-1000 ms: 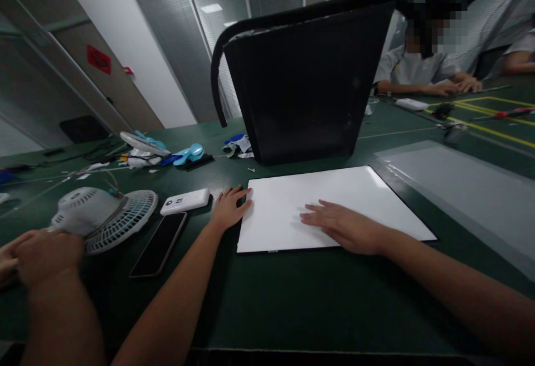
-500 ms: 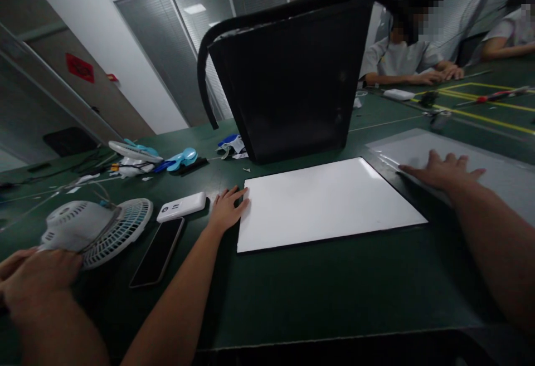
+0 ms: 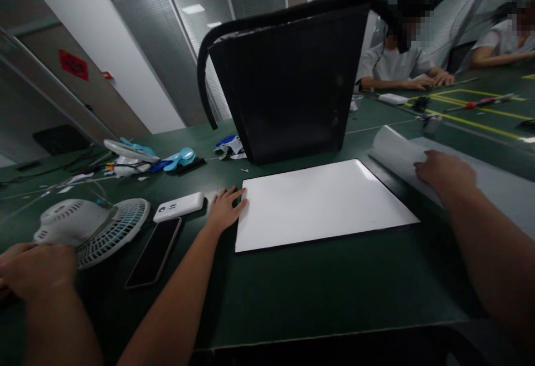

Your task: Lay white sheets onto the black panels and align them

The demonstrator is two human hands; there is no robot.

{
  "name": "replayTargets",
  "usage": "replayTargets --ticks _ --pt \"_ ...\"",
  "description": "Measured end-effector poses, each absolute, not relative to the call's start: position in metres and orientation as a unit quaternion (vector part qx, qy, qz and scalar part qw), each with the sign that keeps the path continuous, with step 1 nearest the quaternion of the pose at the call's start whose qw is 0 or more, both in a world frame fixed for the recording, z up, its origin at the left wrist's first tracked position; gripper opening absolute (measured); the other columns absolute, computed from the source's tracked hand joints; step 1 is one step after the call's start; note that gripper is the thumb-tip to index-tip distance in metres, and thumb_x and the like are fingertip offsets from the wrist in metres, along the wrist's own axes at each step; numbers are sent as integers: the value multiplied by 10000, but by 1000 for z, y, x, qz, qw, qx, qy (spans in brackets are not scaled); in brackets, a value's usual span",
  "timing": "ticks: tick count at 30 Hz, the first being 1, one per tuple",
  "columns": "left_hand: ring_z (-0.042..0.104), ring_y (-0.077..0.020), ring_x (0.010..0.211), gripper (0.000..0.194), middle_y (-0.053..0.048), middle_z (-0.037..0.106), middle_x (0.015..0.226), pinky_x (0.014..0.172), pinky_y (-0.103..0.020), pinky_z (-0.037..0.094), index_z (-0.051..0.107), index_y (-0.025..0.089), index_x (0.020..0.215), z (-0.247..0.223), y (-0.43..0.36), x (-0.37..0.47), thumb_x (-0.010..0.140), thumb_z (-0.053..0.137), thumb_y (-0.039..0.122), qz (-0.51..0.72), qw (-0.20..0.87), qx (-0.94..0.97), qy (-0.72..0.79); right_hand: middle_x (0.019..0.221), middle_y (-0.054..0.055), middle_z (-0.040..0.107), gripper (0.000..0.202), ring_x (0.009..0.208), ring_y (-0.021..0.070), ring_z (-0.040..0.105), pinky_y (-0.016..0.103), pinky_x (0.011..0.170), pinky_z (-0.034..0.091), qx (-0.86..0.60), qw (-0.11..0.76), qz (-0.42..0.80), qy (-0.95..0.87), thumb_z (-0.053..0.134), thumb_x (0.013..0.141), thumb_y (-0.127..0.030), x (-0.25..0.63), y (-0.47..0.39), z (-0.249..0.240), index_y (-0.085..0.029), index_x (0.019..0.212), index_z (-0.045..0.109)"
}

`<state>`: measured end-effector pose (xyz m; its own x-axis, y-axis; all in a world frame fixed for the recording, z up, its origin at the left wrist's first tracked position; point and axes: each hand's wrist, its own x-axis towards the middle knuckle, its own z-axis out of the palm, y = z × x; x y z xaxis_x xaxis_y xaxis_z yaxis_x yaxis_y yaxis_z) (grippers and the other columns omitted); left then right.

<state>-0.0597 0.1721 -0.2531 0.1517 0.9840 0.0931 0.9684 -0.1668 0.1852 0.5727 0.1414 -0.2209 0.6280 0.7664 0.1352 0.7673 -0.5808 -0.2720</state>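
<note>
Left hand (image 3: 224, 208) lies flat and open, holding nothing, against the left edge of the white panel (image 3: 321, 201), while right hand (image 3: 445, 174), to the panel's right, curls on the lifted near edge of the sheet (image 3: 472, 179).

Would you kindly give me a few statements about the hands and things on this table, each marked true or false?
1. The left hand rests at the left edge of the white panel. True.
2. The right hand lies flat on the white panel. False: it is on the translucent sheet to the right, whose near edge is curled up.
3. A black phone lies beside the white power bank. True.
4. The small white fan stands upright. False: it lies tipped over, with another person's hand at it.
5. The black panel stands behind the white panel. True.
</note>
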Motion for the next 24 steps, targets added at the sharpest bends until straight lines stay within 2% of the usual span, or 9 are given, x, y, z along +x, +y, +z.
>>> replayTargets --ticks 2,5,8,10,14,17,20,24 --pt "335 -409 1624 569 -66 448 1722 1306 -649 249 567 362 1593 -253 172 -59 1081 474 590 98 44 756 645 1444 221 618 569 1333 432 596 694 1091 538 -889 200 -39 -411 578 1048 -560 566 132 -202 -220 1504 584" --pt "331 -405 1627 570 -58 449 1723 1310 -647 242 568 371 1591 -253 173 -60 1076 476 598 103 50 753 647 1387 278 638 619 1298 509 608 733 1056 522 -864 297 -136 -383 541 1036 -540 541 120 -173 -190 1546 534" --pt "328 -402 1629 573 -53 448 1723 1313 -640 238 569 376 1590 -253 173 -60 1070 485 602 108 54 753 647 1444 238 613 657 1322 478 602 686 1115 508 -798 384 -218 -410 534 1030 -514 502 109 -155 -198 1595 425" --pt "333 -404 1626 575 -54 449 1723 1311 -640 241 568 375 1590 -253 173 -60 1068 485 601 109 54 753 646 1526 205 563 706 1364 429 585 615 1156 508 -739 404 -236 -484 542 1019 -513 477 102 -151 -199 1625 362" --pt "348 -410 1616 578 -60 454 1720 1303 -650 246 569 365 1590 -255 173 -61 1068 473 596 110 48 755 644 1556 149 562 690 1336 349 626 511 1114 566 -616 333 -174 -692 484 1046 -571 431 92 -161 -236 1641 379" --pt "355 -403 1613 606 -66 460 1716 1304 -634 255 551 333 1605 -257 174 -62 1063 473 594 110 43 758 642 1516 113 609 670 1281 333 664 537 1058 605 -533 230 -93 -809 430 1072 -612 399 91 -181 -302 1663 372" --pt "347 -402 1615 655 -89 448 1721 1311 -618 255 498 263 1642 -259 176 -63 1070 450 579 111 42 756 644 1519 113 607 702 1277 339 667 576 1078 599 -469 140 -21 -872 506 1047 -611 369 92 -205 -293 1663 397" --pt "345 -368 1622 607 -69 461 1715 1321 -588 259 523 243 1622 -261 178 -64 1121 295 498 114 45 750 650 1659 126 435 724 1506 345 474 582 1257 452 -419 73 45 -904 567 1026 -635 345 91 -225 -237 1625 474"
